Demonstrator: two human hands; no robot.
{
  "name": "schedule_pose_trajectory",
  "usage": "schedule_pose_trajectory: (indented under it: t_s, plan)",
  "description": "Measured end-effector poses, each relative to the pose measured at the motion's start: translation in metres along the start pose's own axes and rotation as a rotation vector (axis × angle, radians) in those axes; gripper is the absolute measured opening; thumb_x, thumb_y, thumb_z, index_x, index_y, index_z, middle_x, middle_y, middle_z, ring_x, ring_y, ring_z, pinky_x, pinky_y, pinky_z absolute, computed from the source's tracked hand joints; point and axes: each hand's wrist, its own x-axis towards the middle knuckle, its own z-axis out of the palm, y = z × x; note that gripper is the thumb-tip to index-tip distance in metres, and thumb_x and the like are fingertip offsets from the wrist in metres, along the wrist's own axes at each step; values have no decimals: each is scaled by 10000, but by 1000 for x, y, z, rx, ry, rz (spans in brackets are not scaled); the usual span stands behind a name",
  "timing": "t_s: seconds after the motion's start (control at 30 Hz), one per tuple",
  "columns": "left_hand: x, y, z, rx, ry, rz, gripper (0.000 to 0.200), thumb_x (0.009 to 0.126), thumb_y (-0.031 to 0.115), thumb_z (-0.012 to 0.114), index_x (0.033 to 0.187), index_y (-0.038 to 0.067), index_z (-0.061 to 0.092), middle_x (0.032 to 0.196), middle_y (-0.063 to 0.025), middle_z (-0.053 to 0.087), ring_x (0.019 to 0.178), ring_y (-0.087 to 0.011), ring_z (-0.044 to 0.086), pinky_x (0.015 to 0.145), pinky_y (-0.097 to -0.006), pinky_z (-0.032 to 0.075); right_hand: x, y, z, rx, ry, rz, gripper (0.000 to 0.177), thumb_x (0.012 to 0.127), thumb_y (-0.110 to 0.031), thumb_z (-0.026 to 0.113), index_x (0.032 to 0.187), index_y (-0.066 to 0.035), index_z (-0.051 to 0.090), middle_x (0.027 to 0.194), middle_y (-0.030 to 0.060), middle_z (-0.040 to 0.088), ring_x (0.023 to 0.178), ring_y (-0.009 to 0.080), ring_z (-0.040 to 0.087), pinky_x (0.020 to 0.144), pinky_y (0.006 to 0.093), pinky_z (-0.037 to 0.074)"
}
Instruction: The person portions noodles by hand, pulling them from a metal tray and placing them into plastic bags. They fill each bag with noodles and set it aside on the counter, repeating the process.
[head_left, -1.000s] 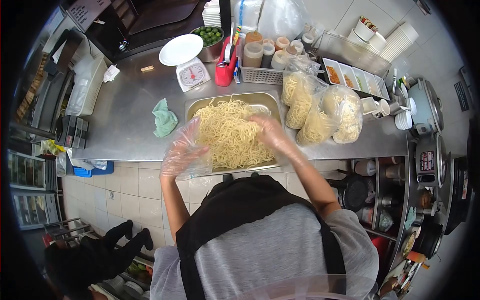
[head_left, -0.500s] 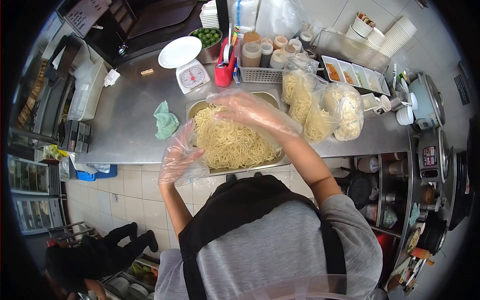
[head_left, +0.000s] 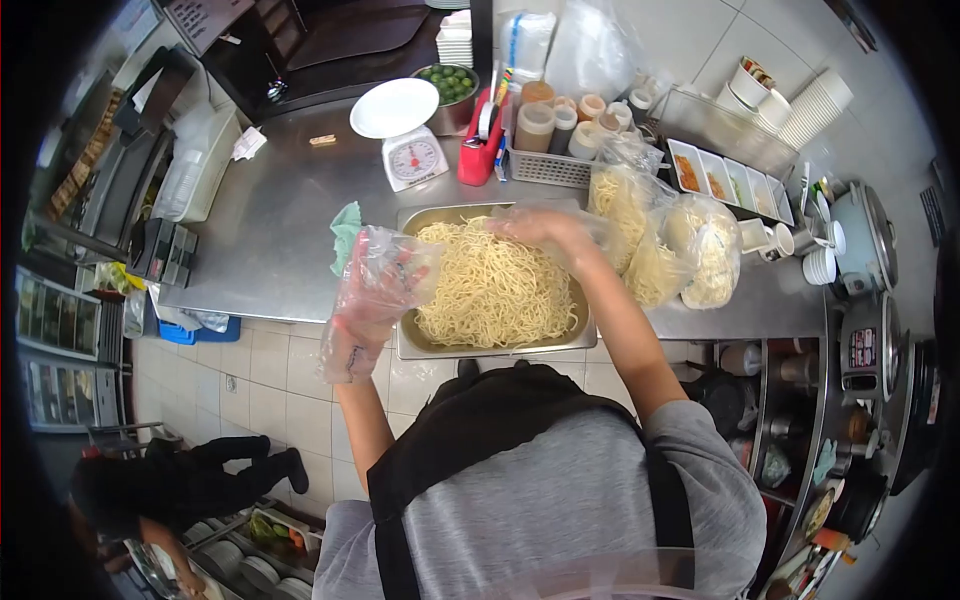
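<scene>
Pale noodles [head_left: 495, 290] lie heaped in a metal tray [head_left: 404, 345] on the steel counter. My left hand [head_left: 385, 280], inside a loose clear plastic bag or glove, is at the tray's left edge with its fingers apart and nothing in them. My right hand [head_left: 535, 228], also covered in clear plastic, is over the back of the noodles; its fingertips are blurred and partly hidden there. Bags of noodles [head_left: 650, 240] stand just right of the tray. Behind the left hand lies a green cloth [head_left: 346, 232].
A scale with a white plate [head_left: 415, 160], a bowl of green limes [head_left: 448, 85], a red tape dispenser [head_left: 482, 150] and a basket of sauce bottles [head_left: 550, 168] line the back. Topping containers [head_left: 725, 180] stand at right. Another person [head_left: 150, 490] is at lower left.
The view has shifted, so the counter appears farther right. My left hand has risen beside the tray with its palm turned, and my right hand has drawn toward the tray's back right.
</scene>
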Motion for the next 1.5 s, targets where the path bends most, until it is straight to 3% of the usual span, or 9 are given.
schedule_pose_trajectory:
  t_s: [0.13, 0.33, 0.43, 0.63, 0.73, 0.87, 0.97, 1.1, 1.5]
  plan:
    - [13, -9, 7, -147, -105, -59, 1190, 622, 832, 556, 1506, 192, 83, 1463, -282, 252, 1301, -499, 324, 1031, -563, 349, -70, -83, -49, 81, 394, -156, 578, 886, -539, 492, 1243, -93, 578, 1180, 108, 625, 1085, 321, 561, 970, 376, 412]
    - [27, -28, 22, -326, -127, -152, 1141, 658, 813, 541, 1505, 183, 107, 1467, -288, 252, 1303, -488, 331, 1035, -553, 349, -67, -95, -39, 808, 260, -414, 504, 820, -291, 703, 1252, -73, 559, 863, 55, 650, 856, 115, 607, 803, 258, 457]
    - [23, -32, 13, -466, -18, -232, 969, 766, 683, 584, 1483, 155, 201, 1444, -229, 331, 1276, -410, 409, 1024, -493, 390, -60, -80, -28, 1144, 422, -322, 391, 802, -152, 702, 1168, -67, 594, 801, -2, 602, 824, 77, 587, 762, 255, 465]
    - [10, -52, -24, 257, 551, 168, 577, 788, 191, 749, 1243, 70, 416, 1260, -93, 491, 1129, -212, 515, 961, -357, 441, -77, -59, -16, 1146, 512, -179, 287, 814, -101, 681, 1091, -56, 618, 859, -5, 603, 847, 102, 585, 783, 267, 472]
    - [13, -48, -7, 389, 491, 342, 669, 678, 80, 822, 1204, 74, 408, 1243, -91, 492, 1116, -213, 525, 939, -347, 457, -83, -70, -3, 1039, 493, -266, 229, 826, -116, 675, 1036, -34, 635, 934, 27, 617, 900, 131, 586, 801, 281, 473]
    - [25, -65, 18, 561, 211, 291, 826, 608, 93, 869, 1240, 104, 337, 1230, -94, 483, 1096, -211, 536, 918, -345, 483, -73, -90, 17, 775, 141, -318, 281, 792, -153, 708, 1034, -24, 647, 1019, 62, 621, 962, 145, 580, 853, 303, 463]
    - [28, -71, 37, 372, 153, 167, 948, 588, 91, 878, 1309, 124, 263, 1224, -99, 476, 1093, -209, 546, 903, -360, 507, -73, -111, 25, 796, 405, -516, 416, 762, -185, 732, 1132, -33, 619, 1065, 48, 611, 994, 141, 571, 891, 305, 454]
    - [21, -85, 35, 327, 208, 2, 1033, 558, 119, 893, 1367, 72, 251, 1237, -101, 485, 1104, -214, 542, 936, -361, 479, -74, -119, 32, 1173, 401, -539, 594, 788, -234, 714, 1303, -27, 503, 1172, 76, 591, 1068, 169, 552, 925, 311, 435]
    - [18, -91, 69, 414, -70, -389, 941, 650, 70, 830, 1380, -24, 244, 1253, -131, 505, 1131, -228, 520, 964, -353, 431, -65, -126, -1, 1247, 474, -417, 595, 838, -168, 666, 1352, 1, 418, 1275, 96, 517, 1166, 168, 492, 984, 311, 406]
